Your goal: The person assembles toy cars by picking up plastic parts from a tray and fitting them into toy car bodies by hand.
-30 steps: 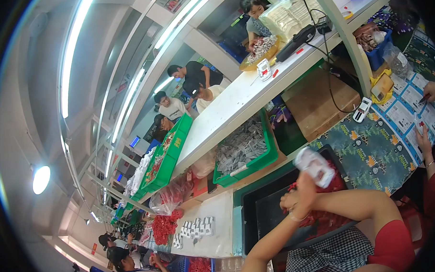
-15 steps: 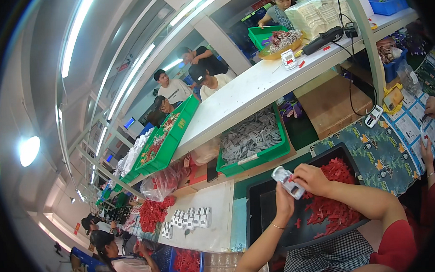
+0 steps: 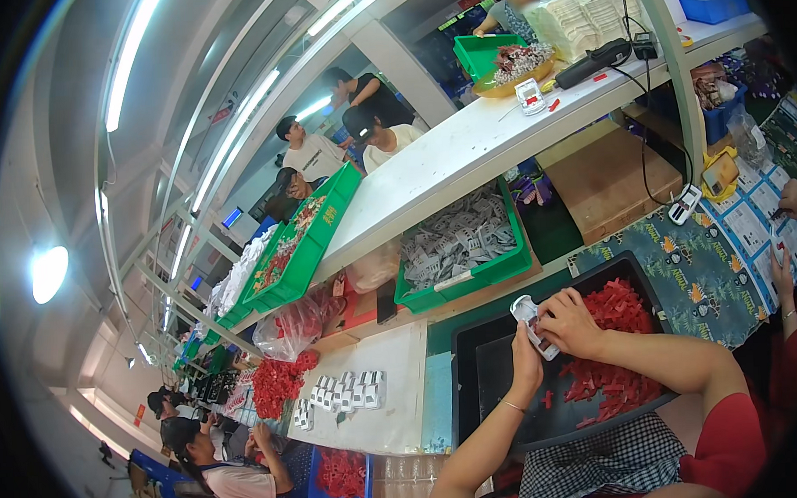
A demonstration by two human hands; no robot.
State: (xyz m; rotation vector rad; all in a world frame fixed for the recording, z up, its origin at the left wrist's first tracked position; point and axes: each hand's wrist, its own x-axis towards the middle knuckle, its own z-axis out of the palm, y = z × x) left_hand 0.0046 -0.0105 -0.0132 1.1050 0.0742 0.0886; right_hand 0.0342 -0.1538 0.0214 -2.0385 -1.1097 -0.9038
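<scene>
A small white plastic shell, shaped like a toy car body (image 3: pixel 523 310), is held tilted over the black tray (image 3: pixel 470 389). My left hand (image 3: pixel 525 367) is closed round its lower left side. The fingers of my right hand (image 3: pixel 573 325) are bent and pressed onto its right side. A bit of red shows on the shell beside the right fingertips, mostly hidden by them. Many loose red plastic pieces (image 3: pixel 618 315) lie heaped in the tray's right part, under and beyond my right forearm.
Finished-looking white shells (image 3: pixel 366 389) stand in rows on a pale board to the left, beside a red heap (image 3: pixel 276 383). A green crate (image 3: pixel 457 278) of grey-white parts sits under the white shelf (image 3: pixel 465 154). A co-worker's hand (image 3: pixel 782 275) is at the far right.
The white shell has turned more upright, and my right fingers now curl further over it, covering the red piece seen on it before. The view has shifted slightly.
</scene>
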